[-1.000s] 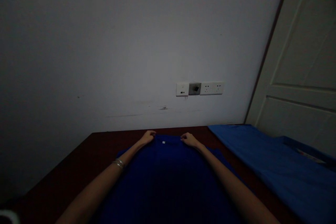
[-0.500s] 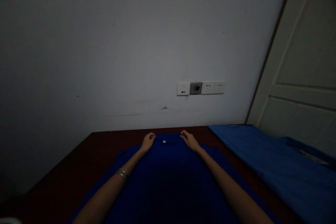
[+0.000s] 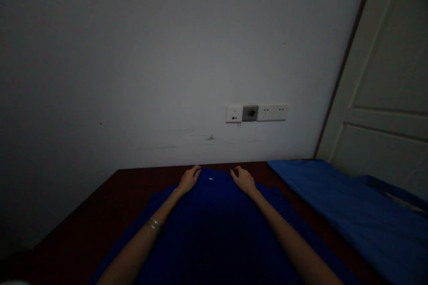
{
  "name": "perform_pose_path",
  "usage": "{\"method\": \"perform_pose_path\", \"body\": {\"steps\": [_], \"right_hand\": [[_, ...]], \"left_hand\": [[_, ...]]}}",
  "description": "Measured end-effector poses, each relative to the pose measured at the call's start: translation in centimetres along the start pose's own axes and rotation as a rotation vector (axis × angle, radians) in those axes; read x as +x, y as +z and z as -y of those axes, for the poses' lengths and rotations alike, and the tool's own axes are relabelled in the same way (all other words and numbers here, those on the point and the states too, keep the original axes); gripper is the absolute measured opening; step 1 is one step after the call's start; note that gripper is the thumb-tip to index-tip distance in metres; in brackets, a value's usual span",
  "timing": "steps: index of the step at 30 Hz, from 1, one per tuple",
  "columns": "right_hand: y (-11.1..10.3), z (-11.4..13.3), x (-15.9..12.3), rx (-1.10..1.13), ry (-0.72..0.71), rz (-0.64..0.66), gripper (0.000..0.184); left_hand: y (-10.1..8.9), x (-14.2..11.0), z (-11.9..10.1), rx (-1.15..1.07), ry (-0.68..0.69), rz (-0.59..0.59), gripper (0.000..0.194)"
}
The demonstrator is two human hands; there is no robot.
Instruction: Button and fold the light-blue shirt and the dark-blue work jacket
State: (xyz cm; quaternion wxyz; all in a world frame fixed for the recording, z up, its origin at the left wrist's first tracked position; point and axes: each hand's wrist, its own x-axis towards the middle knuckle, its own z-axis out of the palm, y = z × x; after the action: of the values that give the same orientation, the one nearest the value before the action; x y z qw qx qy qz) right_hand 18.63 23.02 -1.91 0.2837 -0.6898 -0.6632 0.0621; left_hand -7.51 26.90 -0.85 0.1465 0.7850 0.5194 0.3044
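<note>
A dark blue shirt [image 3: 214,227] lies spread flat on a dark brown table [image 3: 83,227], its collar end pointing away toward the wall, with a small white label [image 3: 210,179] showing just inside the neckline. The left hand [image 3: 189,179] rests palm down on the cloth at the left side of the collar, fingers stretched forward and laid flat, not pinching anything that can be made out. The right hand [image 3: 244,179] lies the same way at the right side of the collar, fingers extended and pressed onto the fabric, the label sitting between the two hands. Both forearms reach out over the body of the shirt, and a thin silver bangle [image 3: 154,225] circles the left wrist. To the right, a lighter blue cloth [image 3: 351,213] is spread over the table's far right part, close to the shirt's right sleeve but apart from it, with a strip of bare table between them. Behind the table stands a plain white wall [image 3: 150,62] carrying a row of sockets [image 3: 257,112] above the right hand, and a pale panelled door [image 3: 388,98] fills the right edge of the view
</note>
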Motion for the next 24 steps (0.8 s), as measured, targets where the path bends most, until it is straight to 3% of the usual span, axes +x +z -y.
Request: {"method": "perform_pose_path", "body": {"steps": [3,6,9,12,17,20,24], "right_hand": [[-0.6,-0.2,0.8,0.051,0.036,0.097,0.031],[-0.6,-0.7,1.6,0.106,-0.022,0.156,0.021],[-0.2,-1.1,2.1,0.152,-0.099,0.173,0.019],[0.4,-1.2,1.9,0.132,-0.126,0.113,0.022],[1.4,-0.8,0.1,-0.012,-0.125,0.003,0.021],[1.8,-0.4,-0.5,-0.144,-0.13,-0.008,0.02],[2.2,-0.2,-0.4,-0.251,-0.134,0.01,0.02]], "left_hand": [[-0.9,1.1,0.7,-0.193,0.001,0.09,0.027],[-1.6,1.8,1.5,-0.332,-0.142,0.232,0.036],[-1.9,2.1,1.9,-0.376,-0.157,0.301,0.036],[-1.6,1.9,2.0,-0.182,-0.132,0.23,0.024],[0.3,0.5,1.5,0.132,-0.121,0.059,0.025],[1.4,-0.4,1.5,0.389,-0.13,0.04,0.026],[2.1,-0.7,1.7,0.51,-0.139,0.048,0.027]]}}
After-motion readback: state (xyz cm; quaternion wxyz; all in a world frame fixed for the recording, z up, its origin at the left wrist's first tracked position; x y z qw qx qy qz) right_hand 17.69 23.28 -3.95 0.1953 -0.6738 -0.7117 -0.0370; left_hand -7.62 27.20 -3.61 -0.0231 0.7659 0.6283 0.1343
